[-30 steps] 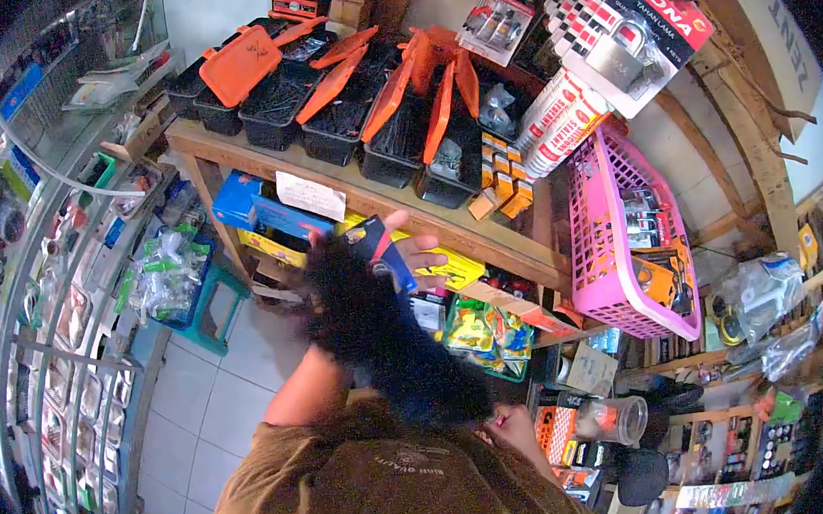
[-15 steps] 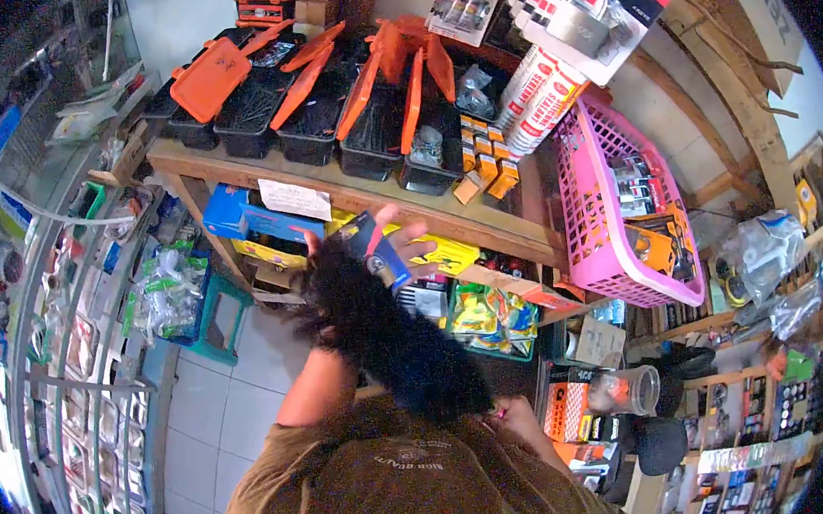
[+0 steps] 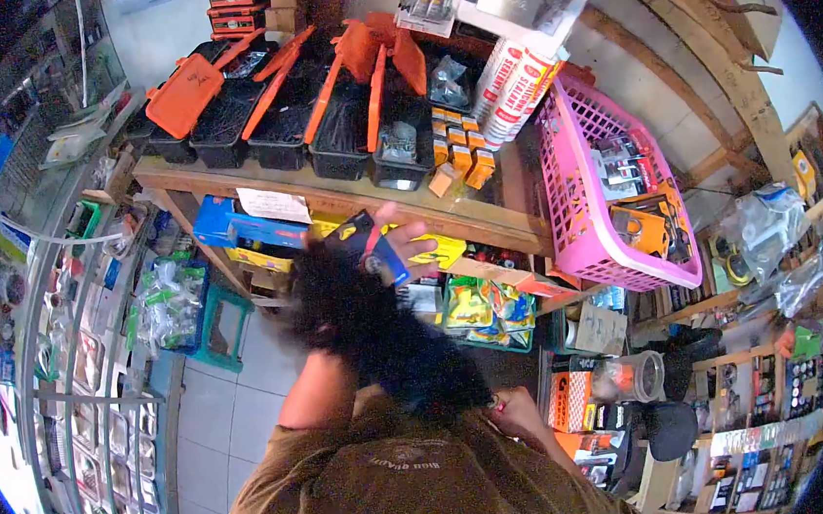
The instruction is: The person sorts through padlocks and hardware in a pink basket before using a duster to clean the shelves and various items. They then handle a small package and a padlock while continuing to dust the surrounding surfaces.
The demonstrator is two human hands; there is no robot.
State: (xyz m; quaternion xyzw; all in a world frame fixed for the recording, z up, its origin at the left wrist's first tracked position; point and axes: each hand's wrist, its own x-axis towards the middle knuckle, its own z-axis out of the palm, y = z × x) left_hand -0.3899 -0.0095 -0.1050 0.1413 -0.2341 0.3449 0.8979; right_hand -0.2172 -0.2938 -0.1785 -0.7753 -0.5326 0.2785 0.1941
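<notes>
The black-and-blue packet (image 3: pixel 368 242) sits gripped in the left hand (image 3: pixel 400 241); the right hand's (image 3: pixel 521 412) grip is unclear.

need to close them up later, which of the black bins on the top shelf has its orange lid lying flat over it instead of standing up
The far-left black bin. Its orange lid lies roughly flat across its top, while the lids of the other bins along the shelf are tipped up on edge.

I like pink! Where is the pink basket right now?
In the head view, the pink basket sits on the right, tilted at the wooden shelf's end, beside the stacked small orange boxes.
</notes>
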